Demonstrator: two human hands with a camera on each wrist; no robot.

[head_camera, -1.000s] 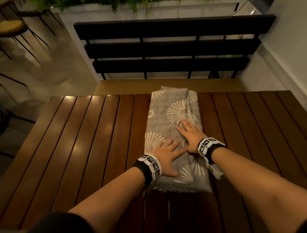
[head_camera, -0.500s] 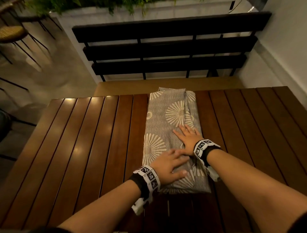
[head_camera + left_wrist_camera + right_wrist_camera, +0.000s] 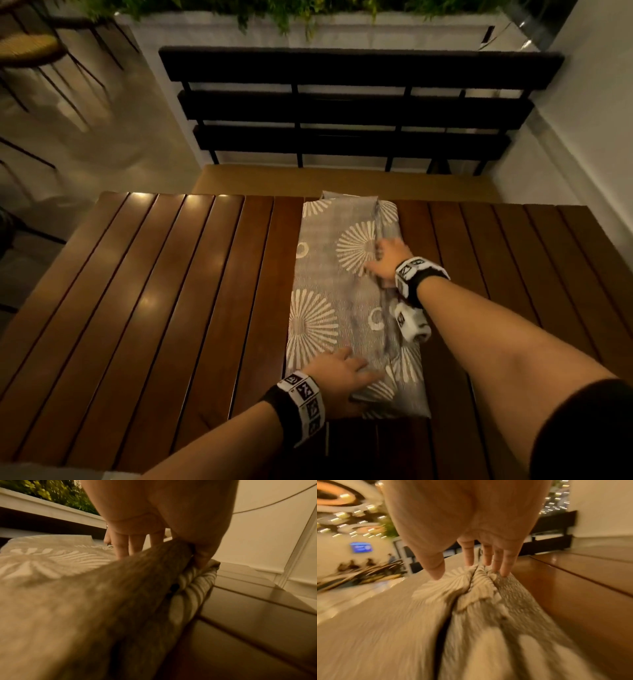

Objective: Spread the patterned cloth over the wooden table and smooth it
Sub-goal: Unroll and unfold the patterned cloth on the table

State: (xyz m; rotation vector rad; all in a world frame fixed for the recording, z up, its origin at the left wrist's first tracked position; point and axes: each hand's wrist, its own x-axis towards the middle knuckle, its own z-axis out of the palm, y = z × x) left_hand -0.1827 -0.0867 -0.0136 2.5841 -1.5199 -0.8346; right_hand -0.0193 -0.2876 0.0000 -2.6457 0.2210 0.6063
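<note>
Cloth, grey with pale fan prints, lies folded in a long strip down the middle of the wooden table, from the near edge to the far edge. Nearest, the left hand pinches the top layer at the near end: in the left wrist view the thumb is tucked under a raised fold. Farther along, the right hand rests on the strip's crease, fingertips pressing bunched fabric; whether it grasps it, I cannot tell. Unfolding has barely started, I judge; spreading and smoothing remain. Bare slats lie open on both sides. Beyond stands a dark bench.
</note>
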